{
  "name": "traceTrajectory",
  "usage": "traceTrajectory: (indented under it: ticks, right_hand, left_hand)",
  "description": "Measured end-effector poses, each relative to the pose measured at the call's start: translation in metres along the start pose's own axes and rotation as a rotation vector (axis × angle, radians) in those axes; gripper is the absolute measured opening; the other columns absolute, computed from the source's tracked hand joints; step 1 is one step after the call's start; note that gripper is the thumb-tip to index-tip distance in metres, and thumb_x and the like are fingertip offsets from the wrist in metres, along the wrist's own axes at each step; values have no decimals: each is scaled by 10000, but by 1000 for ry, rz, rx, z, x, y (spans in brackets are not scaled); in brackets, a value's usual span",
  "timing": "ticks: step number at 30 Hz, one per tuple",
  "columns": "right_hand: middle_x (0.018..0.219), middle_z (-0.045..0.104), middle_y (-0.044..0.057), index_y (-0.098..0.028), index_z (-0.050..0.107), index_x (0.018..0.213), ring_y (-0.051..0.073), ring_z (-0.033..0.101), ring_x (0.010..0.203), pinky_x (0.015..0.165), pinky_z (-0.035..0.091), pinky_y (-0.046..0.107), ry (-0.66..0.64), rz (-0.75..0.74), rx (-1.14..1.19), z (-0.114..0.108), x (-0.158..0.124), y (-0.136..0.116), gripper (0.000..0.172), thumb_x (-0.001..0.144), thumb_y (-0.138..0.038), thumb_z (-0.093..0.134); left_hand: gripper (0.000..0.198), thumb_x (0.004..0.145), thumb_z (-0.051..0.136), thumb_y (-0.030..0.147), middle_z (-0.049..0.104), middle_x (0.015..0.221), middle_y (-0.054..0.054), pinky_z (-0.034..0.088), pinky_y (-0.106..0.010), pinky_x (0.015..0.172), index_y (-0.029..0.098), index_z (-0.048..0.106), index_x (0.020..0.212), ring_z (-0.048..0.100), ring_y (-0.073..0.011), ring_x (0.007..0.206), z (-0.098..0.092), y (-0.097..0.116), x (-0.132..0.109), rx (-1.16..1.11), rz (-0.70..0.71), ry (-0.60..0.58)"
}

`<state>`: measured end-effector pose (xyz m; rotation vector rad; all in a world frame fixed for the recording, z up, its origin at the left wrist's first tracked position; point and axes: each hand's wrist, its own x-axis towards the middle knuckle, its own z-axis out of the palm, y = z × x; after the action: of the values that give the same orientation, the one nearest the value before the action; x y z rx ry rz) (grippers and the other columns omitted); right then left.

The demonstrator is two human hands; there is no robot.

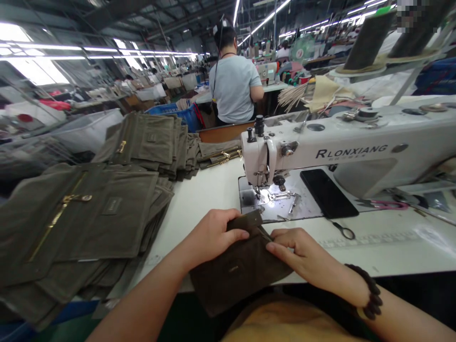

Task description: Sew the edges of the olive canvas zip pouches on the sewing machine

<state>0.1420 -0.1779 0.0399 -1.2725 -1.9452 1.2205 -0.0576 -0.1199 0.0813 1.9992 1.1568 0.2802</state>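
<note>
A dark olive fabric panel (238, 273) with a small label hangs over the table's front edge, between my hands. My left hand (217, 235) pinches its upper edge, thumb on top, beside a folded strip of the same cloth. On the right side of the panel, my right hand (292, 247) grips the edge with thumb and fingers closed. The cloth lies just in front of the sewing machine's needle area, apart from the needle. The sewing machine (313, 147) is white, with a lit metal bed plate (306, 204).
Stacked olive fabric panels (131, 213) with gold zippers fill the left of the table (192, 190). A black phone (327, 192) lies on the machine bed, near pink-handled scissors (386, 204). Thread cones (368, 42) stand behind. A person (233, 80) sits ahead, facing away.
</note>
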Motion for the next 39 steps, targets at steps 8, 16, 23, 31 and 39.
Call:
traceTrajectory:
  ticks: [8, 16, 23, 31, 39]
  right_hand:
    - [547, 397, -26, -150, 358, 501, 62, 353, 497, 460, 246, 212, -6, 6, -50, 3, -1, -1, 385, 851, -302, 410]
    - [510, 382, -33, -154, 356, 501, 63, 332, 483, 443, 226, 217, 39, 69, -75, 8, -4, 3, 381, 838, -323, 411]
    - [520, 383, -34, -154, 363, 507, 64, 333, 494, 448, 226, 218, 31, 86, -23, 7, -2, 4, 379, 835, -339, 409]
    - [555, 438, -28, -150, 492, 600, 78, 371, 521, 469, 264, 218, 64, 164, 166, -1, 5, 12, 243, 754, -338, 499]
    - [553, 446, -47, -161, 424, 601, 60, 370, 491, 443, 251, 200, 55, 234, 377, 2, 15, 23, 239, 650, -298, 614]
  left_hand:
    - [183, 798, 499, 281, 651, 820, 5, 419, -234, 709, 162, 618, 868, 577, -157, 771, -1, 1, 8, -103, 22, -64]
    - [169, 801, 502, 286, 635, 828, -2, 405, -234, 709, 160, 600, 857, 561, -160, 783, 4, 6, 12, -27, 55, -58]
    - [173, 793, 481, 273, 597, 710, 7, 402, -231, 651, 146, 587, 742, 533, -144, 692, 9, 5, 17, -53, 36, 18]
    - [211, 786, 465, 308, 537, 626, 17, 372, -231, 576, 154, 531, 657, 497, -136, 622, 4, 1, 21, 57, -9, 32]
    - [206, 785, 441, 298, 526, 613, 14, 367, -232, 566, 159, 509, 649, 489, -137, 614, 5, -4, 27, 63, -1, 6]
